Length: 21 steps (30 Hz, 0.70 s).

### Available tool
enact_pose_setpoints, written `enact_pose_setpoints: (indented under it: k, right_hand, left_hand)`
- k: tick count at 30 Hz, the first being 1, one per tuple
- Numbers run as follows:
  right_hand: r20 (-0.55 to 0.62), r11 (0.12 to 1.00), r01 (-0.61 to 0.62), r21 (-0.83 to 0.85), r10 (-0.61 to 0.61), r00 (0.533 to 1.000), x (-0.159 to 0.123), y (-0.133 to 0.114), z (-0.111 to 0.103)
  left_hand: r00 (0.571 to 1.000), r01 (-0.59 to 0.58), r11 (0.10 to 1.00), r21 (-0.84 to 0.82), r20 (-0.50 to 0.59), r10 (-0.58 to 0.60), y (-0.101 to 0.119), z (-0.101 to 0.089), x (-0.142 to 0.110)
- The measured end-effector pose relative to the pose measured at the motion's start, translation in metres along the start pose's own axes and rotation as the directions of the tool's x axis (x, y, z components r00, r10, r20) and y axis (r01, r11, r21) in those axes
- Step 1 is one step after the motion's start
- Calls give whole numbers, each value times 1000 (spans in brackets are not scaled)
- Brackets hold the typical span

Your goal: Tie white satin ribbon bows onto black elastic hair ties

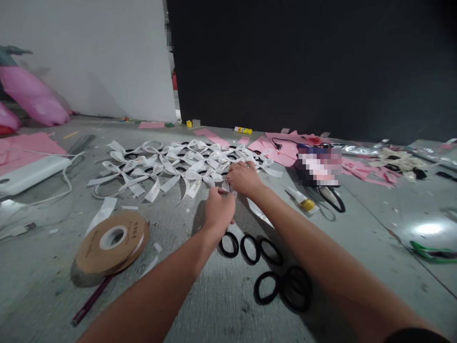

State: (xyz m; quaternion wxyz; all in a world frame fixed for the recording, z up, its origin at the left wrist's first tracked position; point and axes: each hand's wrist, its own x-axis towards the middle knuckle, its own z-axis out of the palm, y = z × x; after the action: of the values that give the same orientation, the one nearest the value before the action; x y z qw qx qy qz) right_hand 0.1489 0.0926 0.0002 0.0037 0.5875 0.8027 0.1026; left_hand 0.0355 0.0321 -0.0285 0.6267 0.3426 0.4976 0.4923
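My left hand is closed in a pinch, palm side down, at the near edge of a group of white ribbon bows. Right beside it, my right hand has its fingers closed on a bit of white ribbon that runs between the two hands; most of it is hidden by the fingers. Beyond them lie several white printed ribbon bows tied on black hair ties. Nearer to me are several loose black hair ties. A strip of white ribbon shows under my right forearm.
A brown ribbon spool lies at left, with a dark purple stick by it. Further left is a white power strip. At right are a yellow-capped tube, pink sheets and a green-edged item. A dark panel stands behind.
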Motion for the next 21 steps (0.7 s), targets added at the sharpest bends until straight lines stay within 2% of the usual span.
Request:
enact_pose_setpoints:
  k: [2,4,6,8,10,17,21]
  right_hand:
    - [9,1000,-2,-10,2,1000,2,-1,-1]
    - [19,1000,-2,-18,2,1000,3,-1,-1]
    - [29,1000,-2,-24,2,1000,5,-1,-1]
    - [37,1000,0,-28,1,999,5,-1,-2]
    - [44,1000,4,-29,-3,999,5,-2,-3]
    - [43,1000,27,-8,-26,999,-1,7,-6]
    - [-6,993,10,117,-9,1000,-5,20,-7]
  left_hand:
    - [983,-149,957,250,-70,171,4,-2,-6]
    - [930,-295,784,546,-22,366,8,-3,-11]
    - [895,-370,613,698,91,436,10,-3,-15]
    - [890,-385,534,753,149,432,10,-2,-16]
    - [888,-387,516,764,159,431,9,-2,-15]
    - [880,-412,545,731,163,447,7,-4,-12]
    - [874,-421,490,763,195,446,5,-3,-13]
